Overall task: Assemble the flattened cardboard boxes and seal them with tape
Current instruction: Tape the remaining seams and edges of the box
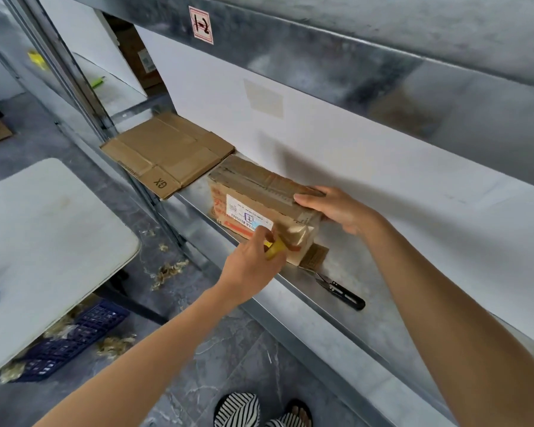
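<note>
An assembled cardboard box (253,192) with a white shipping label stands on the metal shelf (336,303). My right hand (336,209) holds its far right end, fingers over the top edge. My left hand (250,265) grips a yellow tape roll (275,249) against the box's near right corner, where shiny clear tape wraps the end. A flattened cardboard box (167,152) marked GX lies on the shelf to the left, overhanging the edge.
A black cutter (341,292) lies on the shelf to the right of the box. A white table (43,241) stands at the left, with a blue crate (74,340) and shredded paper on the floor beneath. An upper shelf beam runs overhead.
</note>
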